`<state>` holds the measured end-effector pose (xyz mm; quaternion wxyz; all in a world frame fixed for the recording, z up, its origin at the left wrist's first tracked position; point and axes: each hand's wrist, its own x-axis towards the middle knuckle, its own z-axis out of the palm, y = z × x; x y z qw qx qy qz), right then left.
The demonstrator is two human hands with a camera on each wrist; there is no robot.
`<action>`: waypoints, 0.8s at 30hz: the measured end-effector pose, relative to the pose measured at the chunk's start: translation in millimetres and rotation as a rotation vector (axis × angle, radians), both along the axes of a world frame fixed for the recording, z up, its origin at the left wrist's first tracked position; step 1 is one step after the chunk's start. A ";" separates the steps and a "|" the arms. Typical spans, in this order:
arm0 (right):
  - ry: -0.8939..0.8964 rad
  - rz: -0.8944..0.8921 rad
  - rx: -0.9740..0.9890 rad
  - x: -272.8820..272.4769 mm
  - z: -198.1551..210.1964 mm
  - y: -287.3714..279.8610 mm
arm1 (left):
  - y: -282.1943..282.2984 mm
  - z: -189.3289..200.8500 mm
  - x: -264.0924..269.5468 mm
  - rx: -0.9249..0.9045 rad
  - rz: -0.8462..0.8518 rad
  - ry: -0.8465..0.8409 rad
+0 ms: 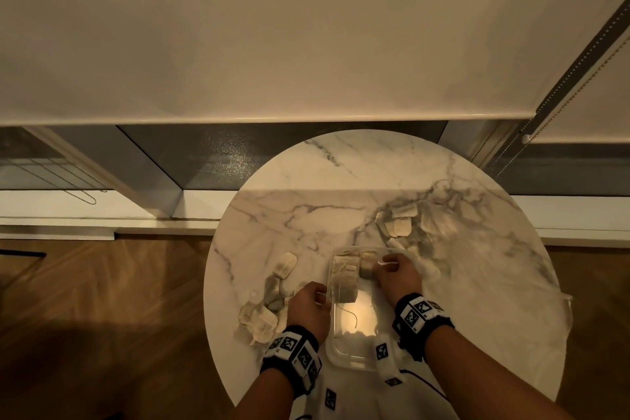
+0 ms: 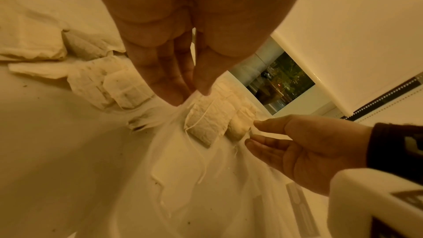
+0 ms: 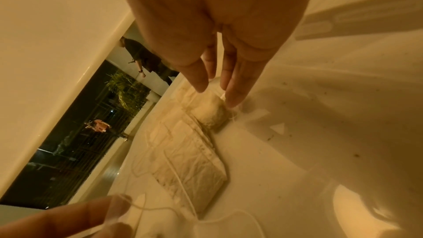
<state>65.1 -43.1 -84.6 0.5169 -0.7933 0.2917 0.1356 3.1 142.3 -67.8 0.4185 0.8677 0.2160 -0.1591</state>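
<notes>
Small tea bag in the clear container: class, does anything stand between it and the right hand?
Nothing visible does. The right hand reaches inside the clear container, its fingertips at the small tea bag.

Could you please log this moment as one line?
stage: packing tea bags | left hand: pinches clear container left rim | right hand: fingers at small tea bag stack inside | loose tea bags: on marble table
</notes>
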 end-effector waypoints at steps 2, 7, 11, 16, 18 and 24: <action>-0.031 -0.023 0.029 -5.8 0.8 1.0 | 0.6 -0.1 -1.0 -0.009 0.013 -0.007; -0.088 0.000 0.070 -24.7 8.4 7.1 | 3.9 2.0 -3.4 -0.037 0.042 -0.048; -0.104 0.044 0.066 -32.7 10.6 10.2 | 5.5 2.7 -0.6 -0.019 0.033 -0.073; -0.103 0.073 0.060 -39.7 17.0 8.7 | 7.5 6.6 6.2 0.040 -0.046 -0.044; -0.101 0.087 0.051 -42.7 17.7 6.7 | 7.1 11.1 9.5 0.058 -0.053 -0.055; -0.107 0.087 0.023 -49.2 23.9 4.7 | -8.6 26.5 15.0 -0.050 -0.094 -0.085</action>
